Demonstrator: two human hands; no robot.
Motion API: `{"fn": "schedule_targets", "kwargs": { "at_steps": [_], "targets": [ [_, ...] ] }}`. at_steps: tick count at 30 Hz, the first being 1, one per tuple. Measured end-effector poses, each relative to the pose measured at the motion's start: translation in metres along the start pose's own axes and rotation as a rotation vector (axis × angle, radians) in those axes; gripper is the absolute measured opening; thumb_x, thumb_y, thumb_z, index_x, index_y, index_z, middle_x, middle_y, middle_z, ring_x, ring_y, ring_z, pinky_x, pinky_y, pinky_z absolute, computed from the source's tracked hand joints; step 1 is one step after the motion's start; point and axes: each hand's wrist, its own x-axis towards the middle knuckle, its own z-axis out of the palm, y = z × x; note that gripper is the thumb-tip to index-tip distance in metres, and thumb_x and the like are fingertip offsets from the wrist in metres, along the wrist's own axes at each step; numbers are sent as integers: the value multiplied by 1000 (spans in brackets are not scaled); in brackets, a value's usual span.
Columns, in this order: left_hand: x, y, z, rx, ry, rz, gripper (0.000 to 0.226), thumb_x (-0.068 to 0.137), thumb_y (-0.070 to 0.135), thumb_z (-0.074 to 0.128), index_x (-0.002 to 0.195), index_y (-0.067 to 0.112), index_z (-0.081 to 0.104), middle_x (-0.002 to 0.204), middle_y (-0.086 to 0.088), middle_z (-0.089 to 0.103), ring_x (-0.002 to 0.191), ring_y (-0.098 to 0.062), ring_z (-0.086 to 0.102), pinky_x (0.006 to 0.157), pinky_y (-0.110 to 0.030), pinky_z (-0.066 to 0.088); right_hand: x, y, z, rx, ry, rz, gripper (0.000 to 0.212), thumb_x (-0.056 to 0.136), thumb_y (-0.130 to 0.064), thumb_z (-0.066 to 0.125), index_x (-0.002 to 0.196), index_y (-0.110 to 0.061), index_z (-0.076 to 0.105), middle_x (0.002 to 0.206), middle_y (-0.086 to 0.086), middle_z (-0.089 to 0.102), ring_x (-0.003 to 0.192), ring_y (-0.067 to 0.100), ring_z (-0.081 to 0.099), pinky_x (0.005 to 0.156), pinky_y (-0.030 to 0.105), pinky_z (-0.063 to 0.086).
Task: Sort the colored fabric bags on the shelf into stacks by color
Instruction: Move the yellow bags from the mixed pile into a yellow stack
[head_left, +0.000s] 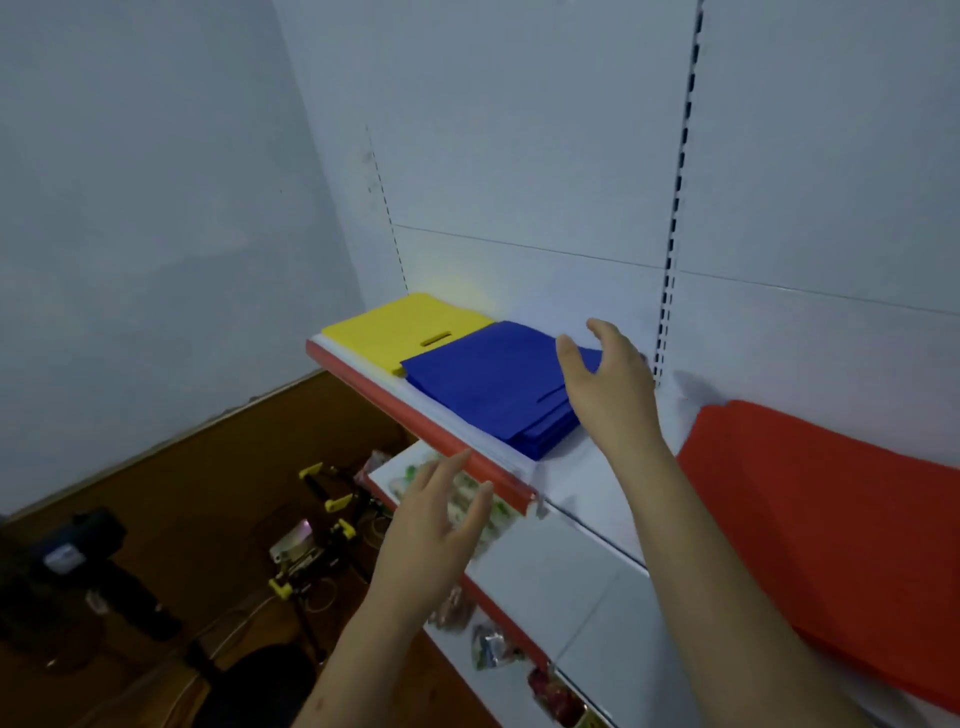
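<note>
Above blue bags (498, 384), right hand (610, 379) fingers spread; left hand (436, 525) spread, empty.

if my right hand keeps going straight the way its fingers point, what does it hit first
Most likely the blue bag stack. The right hand is open over that stack's right edge, fingers aimed up and back toward the shelf's white back panel. Depth is unclear, so it might pass above the stack and reach the panel.
</note>
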Motion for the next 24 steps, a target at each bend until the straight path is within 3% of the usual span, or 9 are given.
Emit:
{"fn": "schedule_targets", "kwargs": {
  "at_steps": [2, 5, 13, 18, 21, 24],
  "targets": [
    [38, -22, -13, 4, 9, 8, 67, 89, 69, 36, 148, 38, 37, 148, 19, 38, 114, 30, 33, 93, -9, 34, 27, -6, 32, -7, 3, 19, 60, 100, -50, 45, 149, -17, 37, 153, -1, 39, 141, 18, 35, 108, 31, 32],
    [87, -62, -32, -24, 44, 3, 68, 88, 70, 35, 147, 37, 39, 146, 15, 41, 130, 0, 41, 100, -22, 40, 61, -13, 80, -37, -20, 50, 61, 100, -51, 44, 150, -17, 35, 154, 0, 37, 141, 19, 35, 110, 34, 33],
    [220, -196, -79, -139, 82, 13, 53, 97, 54, 47, 144, 30, 45, 142, 13, 45, 131, -6, 44, 104, -35, 46, 140, 2, 205, -240, -49, 150, 64, 100, -47, 46, 151, -10, 32, 151, 9, 40, 135, 25, 41, 101, 36, 40],
    [317, -276, -114, -47, 125, -17, 47, 99, 43, 50, 140, 19, 53, 142, -1, 49, 122, -14, 49, 96, -31, 40, 195, 21, 279, -447, -85, 278, 58, 99, -49, 48, 133, -2, 46, 122, 17, 59, 104, 29, 58, 84, 44, 53],
    [383, -318, -123, 40, 173, -41, 46, 97, 37, 55, 135, 10, 57, 139, -10, 51, 116, -20, 52, 93, -38, 43, 226, 30, 313, -655, -134, 317, 67, 98, -58, 42, 138, -4, 42, 132, 20, 53, 117, 35, 53, 97, 47, 46],
    [441, -347, -119, 158, 145, -87, 54, 96, 38, 57, 139, 6, 51, 143, -18, 47, 131, -37, 43, 101, -50, 39, 247, 44, 337, -839, -147, 398, 83, 96, -68, 30, 151, -6, 28, 152, 19, 36, 140, 34, 34, 118, 52, 18]
  ]
}}
